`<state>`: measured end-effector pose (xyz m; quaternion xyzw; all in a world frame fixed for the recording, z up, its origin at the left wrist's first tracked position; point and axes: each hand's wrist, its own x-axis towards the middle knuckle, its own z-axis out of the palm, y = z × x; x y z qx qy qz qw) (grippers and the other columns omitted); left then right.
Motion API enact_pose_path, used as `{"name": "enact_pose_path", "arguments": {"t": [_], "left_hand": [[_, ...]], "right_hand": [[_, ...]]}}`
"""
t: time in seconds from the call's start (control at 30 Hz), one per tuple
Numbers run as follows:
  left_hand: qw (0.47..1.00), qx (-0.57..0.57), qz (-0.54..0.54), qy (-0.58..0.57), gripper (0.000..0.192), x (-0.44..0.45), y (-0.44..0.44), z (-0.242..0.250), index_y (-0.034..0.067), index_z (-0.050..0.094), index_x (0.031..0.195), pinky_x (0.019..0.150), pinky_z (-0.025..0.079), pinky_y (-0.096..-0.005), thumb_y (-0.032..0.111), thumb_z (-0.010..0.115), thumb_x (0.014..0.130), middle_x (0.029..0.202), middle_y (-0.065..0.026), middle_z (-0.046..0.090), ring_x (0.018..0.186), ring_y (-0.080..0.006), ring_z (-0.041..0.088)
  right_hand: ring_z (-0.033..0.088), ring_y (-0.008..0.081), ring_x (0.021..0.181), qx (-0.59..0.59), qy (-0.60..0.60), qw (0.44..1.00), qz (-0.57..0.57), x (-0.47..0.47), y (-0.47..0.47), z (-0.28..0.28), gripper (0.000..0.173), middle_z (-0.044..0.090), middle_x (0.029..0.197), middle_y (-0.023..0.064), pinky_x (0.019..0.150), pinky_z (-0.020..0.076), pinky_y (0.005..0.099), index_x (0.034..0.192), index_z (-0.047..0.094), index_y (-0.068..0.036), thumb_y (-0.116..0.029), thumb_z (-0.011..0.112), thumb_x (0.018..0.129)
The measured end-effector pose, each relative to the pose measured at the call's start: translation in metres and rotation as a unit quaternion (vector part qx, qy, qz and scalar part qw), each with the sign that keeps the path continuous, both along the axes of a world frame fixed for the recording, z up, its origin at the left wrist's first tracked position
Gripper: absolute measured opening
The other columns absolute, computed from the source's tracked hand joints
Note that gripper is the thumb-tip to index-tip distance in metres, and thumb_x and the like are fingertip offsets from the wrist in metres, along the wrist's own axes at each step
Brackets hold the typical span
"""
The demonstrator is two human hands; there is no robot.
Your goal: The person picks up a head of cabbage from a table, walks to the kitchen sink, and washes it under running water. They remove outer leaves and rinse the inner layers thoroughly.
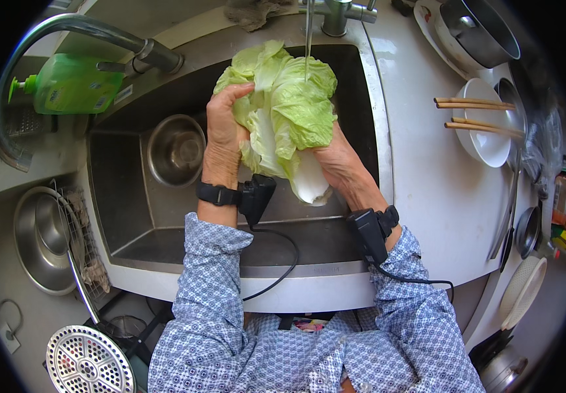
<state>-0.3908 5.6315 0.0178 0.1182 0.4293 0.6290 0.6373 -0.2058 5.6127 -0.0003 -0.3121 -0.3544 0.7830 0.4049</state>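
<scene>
Both my hands hold a bunch of pale green napa cabbage leaves point(288, 105) above the steel sink point(165, 245). My left hand point(226, 120) grips its left side, with the thumb over the leaves. On the lower right, my right hand point(339, 157) supports the bunch, its fingers hidden behind the leaves. The thick white stalk end points towards me. A thin stream of water point(308, 44) falls onto the leaves from the tap point(337, 17) at the back. A steel bowl point(177, 150) rests in the sink, left of my left hand. Both wrists carry black strapped devices.
A curved faucet point(76, 22) and a green soap bottle point(79, 84) stand at the back left. Right of the sink are a white bowl point(479, 142) with wooden chopsticks point(474, 102) and a dark pot point(482, 32). Steel basins point(27, 245) and a perforated steel disc point(89, 363) lie left.
</scene>
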Motion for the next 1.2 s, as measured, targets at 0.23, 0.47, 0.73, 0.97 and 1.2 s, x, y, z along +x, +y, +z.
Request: {"name": "enact_pose_path", "arguments": {"t": [0.23, 0.47, 0.73, 0.97, 1.2], "left_hand": [[0.907, 0.158, -0.180, 0.347, 0.105, 0.021, -0.011, 0.016, -0.005, 0.027, 0.147, 0.105, 0.041, -0.0366, 0.027, 0.086, 0.067, 0.133, -0.0170, 0.054, 0.122, -0.0277, 0.054], [0.734, 0.237, -0.241, 0.589, 0.113, 0.028, -0.012, 0.009, 0.000, 0.034, 0.147, 0.112, 0.035, -0.0421, 0.038, 0.090, 0.057, 0.141, -0.0314, 0.040, 0.133, -0.0431, 0.043], [0.770, 0.141, -0.137, 0.607, 0.043, 0.030, -0.012, -0.011, 0.000, 0.061, 0.122, 0.099, 0.044, -0.0404, 0.022, 0.068, 0.086, 0.126, -0.0288, 0.054, 0.116, -0.0390, 0.056], [0.964, -0.020, 0.001, 0.267, 0.026, 0.020, -0.005, -0.034, -0.007, 0.062, 0.107, 0.073, 0.055, -0.0267, 0.017, 0.051, 0.102, 0.096, -0.0102, 0.067, 0.083, -0.0152, 0.065], [0.991, 0.058, -0.121, 0.018, 0.051, 0.014, -0.005, -0.027, -0.003, 0.056, 0.123, 0.099, 0.048, -0.0372, 0.042, 0.050, 0.102, 0.120, -0.0118, 0.062, 0.111, -0.0229, 0.060]], "right_hand": [[0.055, 0.0133, 0.111, 0.038, -0.056, 0.998, -0.010, 0.001, -0.002, 0.000, 0.053, 0.059, 0.125, 0.0058, 0.094, 0.0452, 0.0303, 0.134, 0.051, -0.003, -0.026, 0.070, 0.090], [0.060, 0.0255, 0.113, 0.066, -0.156, 0.984, -0.049, 0.000, -0.003, -0.018, 0.048, 0.063, 0.121, 0.0156, 0.095, 0.0459, 0.0370, 0.127, 0.055, 0.001, -0.014, 0.068, 0.083], [0.061, 0.0275, 0.110, 0.054, -0.239, 0.969, -0.016, -0.003, 0.003, -0.025, 0.052, 0.063, 0.118, 0.0172, 0.095, 0.0465, 0.0348, 0.127, 0.054, 0.002, 0.002, 0.058, 0.076], [0.059, 0.0177, 0.108, 0.026, -0.192, 0.981, -0.026, -0.003, 0.002, -0.011, 0.057, 0.061, 0.120, 0.0099, 0.095, 0.0468, 0.0301, 0.136, 0.049, -0.001, 0.010, 0.050, 0.081], [0.059, 0.0171, 0.108, 0.030, -0.171, 0.984, -0.033, 0.000, 0.004, -0.013, 0.059, 0.061, 0.120, 0.0096, 0.095, 0.0468, 0.0302, 0.139, 0.047, -0.002, 0.010, 0.050, 0.082]]}}
